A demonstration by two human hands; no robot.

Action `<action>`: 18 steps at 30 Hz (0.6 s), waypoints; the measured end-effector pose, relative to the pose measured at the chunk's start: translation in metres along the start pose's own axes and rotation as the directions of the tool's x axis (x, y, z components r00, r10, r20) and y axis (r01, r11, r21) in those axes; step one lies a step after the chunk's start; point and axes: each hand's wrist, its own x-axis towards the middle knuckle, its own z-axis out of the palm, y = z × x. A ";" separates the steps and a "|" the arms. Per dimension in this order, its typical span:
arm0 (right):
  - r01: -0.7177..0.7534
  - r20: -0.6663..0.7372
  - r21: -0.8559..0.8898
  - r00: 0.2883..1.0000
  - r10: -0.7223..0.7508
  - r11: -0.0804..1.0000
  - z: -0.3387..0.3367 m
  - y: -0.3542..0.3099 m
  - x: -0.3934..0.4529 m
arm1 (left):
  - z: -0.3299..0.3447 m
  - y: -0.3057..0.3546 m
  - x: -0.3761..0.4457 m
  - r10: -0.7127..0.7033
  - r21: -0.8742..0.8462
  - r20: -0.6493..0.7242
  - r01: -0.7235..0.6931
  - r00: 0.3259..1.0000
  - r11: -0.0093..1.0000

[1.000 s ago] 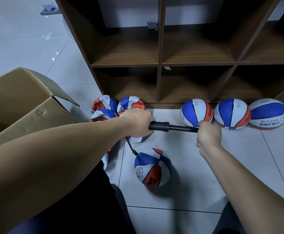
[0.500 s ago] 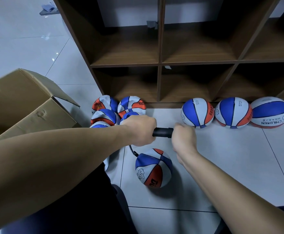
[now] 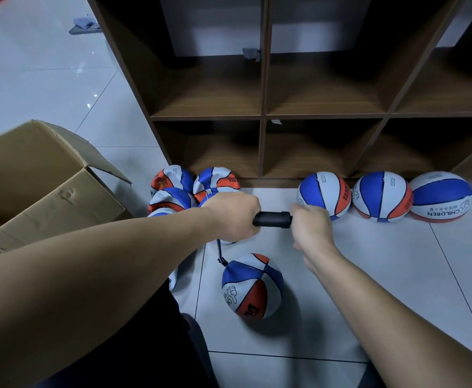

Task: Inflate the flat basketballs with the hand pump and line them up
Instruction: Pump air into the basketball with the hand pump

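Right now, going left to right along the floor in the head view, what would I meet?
Cardboard box → heap of flat balls → left hand → pump → right hand → three round balls lined up.

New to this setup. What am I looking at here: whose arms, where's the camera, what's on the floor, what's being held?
No robot: a person's bare arms, filmed by a camera on their head looking down. The left hand grips the black pump barrel; the right hand grips its handle end. A thin hose runs down to the ball being filled on the tiled floor. Three round balls stand in a row against the wooden shelf unit. Flatter ones sit piled to the left, beside an open cardboard box.
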 end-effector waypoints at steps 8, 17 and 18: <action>-0.190 -0.086 0.088 0.977 0.197 0.978 -0.053 0.015 0.030 | -0.002 -0.024 -0.004 -0.085 0.018 0.088 0.084 0.992 0.996; -0.117 -0.240 0.101 0.961 0.138 0.988 -0.032 0.011 0.021 | -0.004 -0.015 0.001 -0.057 0.041 0.069 0.055 0.996 0.998; -0.104 -0.238 0.091 0.963 0.123 0.990 -0.026 0.012 0.018 | -0.004 -0.014 0.001 -0.052 0.050 0.065 0.049 0.997 0.998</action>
